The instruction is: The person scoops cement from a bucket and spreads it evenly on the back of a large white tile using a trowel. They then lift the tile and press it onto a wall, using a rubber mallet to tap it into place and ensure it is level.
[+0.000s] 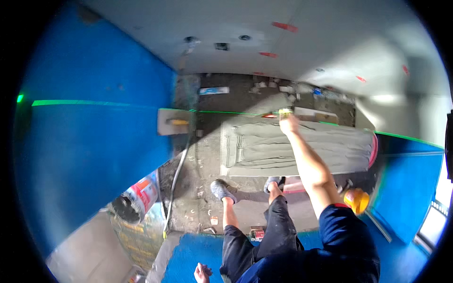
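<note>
In the head view, my right arm reaches forward over a long panel (224, 152), and my right hand (289, 124) is clamped around a small yellow tool (285, 113) at the panel's far edge; the tool is too blurred for me to tell its exact shape. The panel lies in front of my feet, and grey paste (264, 146) covers most of its top in long ridges running lengthwise, with a pinkish-red band (373, 151) at its right end. My left hand (203, 272) hangs low at the bottom of the view, well apart from the panel, its fingers partly curled; I cannot tell whether they are closed on anything. My feet, in grey clogs (221, 189), are just beside the panel's near edge. Left of the panel, a flat plate (165, 122) with a yellow handle (179, 122) sits near the blue wall (104, 137), and a pale hose (175, 181) runs below it. A tilted red-and-white bucket (147, 192) is at lower left, while a yellow container (357, 201) sits to the right of my elbow. A green line of light (226, 112) passes just beyond the panel.
</note>
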Demonstrator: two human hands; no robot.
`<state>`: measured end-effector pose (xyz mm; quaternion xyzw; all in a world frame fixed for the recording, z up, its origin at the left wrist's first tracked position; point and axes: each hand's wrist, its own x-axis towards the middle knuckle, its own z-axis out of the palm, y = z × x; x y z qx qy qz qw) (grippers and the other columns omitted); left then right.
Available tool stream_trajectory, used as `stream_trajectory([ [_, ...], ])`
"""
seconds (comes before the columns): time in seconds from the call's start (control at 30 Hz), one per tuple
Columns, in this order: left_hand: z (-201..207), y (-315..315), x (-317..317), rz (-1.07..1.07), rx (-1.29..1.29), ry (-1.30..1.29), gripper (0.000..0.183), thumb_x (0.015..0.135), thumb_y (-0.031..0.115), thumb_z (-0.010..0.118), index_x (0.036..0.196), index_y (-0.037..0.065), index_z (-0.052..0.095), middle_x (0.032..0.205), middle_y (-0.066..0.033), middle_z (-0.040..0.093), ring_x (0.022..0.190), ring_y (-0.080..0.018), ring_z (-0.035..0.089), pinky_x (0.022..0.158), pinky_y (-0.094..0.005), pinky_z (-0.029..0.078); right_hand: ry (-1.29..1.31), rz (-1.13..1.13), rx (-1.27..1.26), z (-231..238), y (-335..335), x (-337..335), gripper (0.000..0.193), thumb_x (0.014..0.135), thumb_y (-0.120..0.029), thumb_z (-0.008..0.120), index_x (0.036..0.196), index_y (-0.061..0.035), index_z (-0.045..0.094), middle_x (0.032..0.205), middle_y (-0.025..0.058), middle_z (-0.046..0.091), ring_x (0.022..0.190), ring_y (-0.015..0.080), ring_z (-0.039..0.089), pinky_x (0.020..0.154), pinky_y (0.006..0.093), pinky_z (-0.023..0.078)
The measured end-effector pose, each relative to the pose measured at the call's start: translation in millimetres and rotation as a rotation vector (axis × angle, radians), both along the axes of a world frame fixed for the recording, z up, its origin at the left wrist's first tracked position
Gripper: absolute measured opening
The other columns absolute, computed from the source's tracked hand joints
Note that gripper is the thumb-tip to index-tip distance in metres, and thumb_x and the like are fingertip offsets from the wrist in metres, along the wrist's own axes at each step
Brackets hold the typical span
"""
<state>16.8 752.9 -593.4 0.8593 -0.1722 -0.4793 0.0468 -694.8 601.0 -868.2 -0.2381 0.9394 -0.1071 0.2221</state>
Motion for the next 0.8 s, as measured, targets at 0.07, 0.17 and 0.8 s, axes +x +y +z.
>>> stream_trajectory([
  [0.07, -2, 0, 3, -0.017, 0.000, 0.065, 0.040, 0.100, 0.041, 0.055, 0.083, 0.005, 0.056, 0.065, -0.0022, 0.054, 0.056, -0.0147, 0.056, 0.049, -0.0282, 0.046, 0.119, -0.101, -0.096, 16, 22, 2, 0.043, 0.097, -0.042, 0.048, 0.107, -0.0020, 0.062, 0.085, 0.0204, 0.068, 0.083, 0.0373, 0.066, 0.077, 0.0471, 0.052],
  [0.17, -6, -22, 0, -0.124, 0.035, 0.097, 0.037, 0.098, 0.040, 0.059, 0.098, 0.003, 0.061, 0.079, -0.0049, 0.062, 0.068, -0.0161, 0.062, 0.061, -0.0312, 0.053, 0.093, 0.048, -0.270, 37, 95, 6, 0.032, 0.100, -0.028, 0.049, 0.122, -0.0061, 0.055, 0.102, 0.0170, 0.067, 0.087, 0.0317, 0.065, 0.076, 0.0421, 0.051],
  [0.8, -18, -11, 183, 0.056, -0.024, 0.188, 0.030, 0.098, 0.029, 0.059, 0.097, -0.001, 0.059, 0.075, -0.0082, 0.061, 0.058, -0.0131, 0.056, 0.053, -0.0269, 0.048, -1.333, 0.743, -0.202, 297, -121, 689, 0.041, 0.098, -0.030, 0.052, 0.135, -0.0144, 0.049, 0.069, 0.0092, 0.061, 0.054, 0.0194, 0.060, 0.049, 0.0360, 0.049],
])
